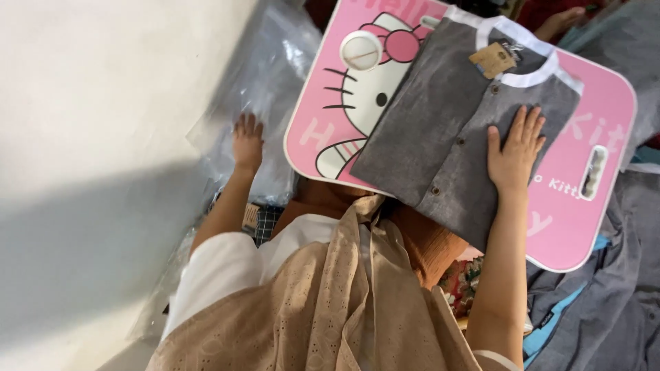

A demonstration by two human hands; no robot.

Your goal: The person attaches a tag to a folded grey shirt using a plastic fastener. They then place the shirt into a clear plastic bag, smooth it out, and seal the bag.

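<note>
The folded grey shirt (447, 130) lies on a pink lap tray (605, 110), its white collar toward the far edge and a brown paper tag (492, 59) tied near the neck; its near edge hangs over the tray's rim above the person's lap. The right hand (514, 151) rests flat on the shirt's lower part, fingers spread and released, pressing rather than gripping anything. The left hand (247, 141) reaches out to the side onto a heap of clear plastic bags (268, 75) by the white wall, fingers open and laid on the plastic; I cannot tell whether any bag is pinched under them. The risk, as I judge it, is with the overhang: if the flat hand lifts or drags, the shirt could slide off the rim and its fold come undone. The tray seems to balance on the lap, so leaning toward the bags could tip it. The slick plastic may also slip from open fingers, or several bags come up together. More grey clothes (612, 302) lie heaped at the right.
</note>
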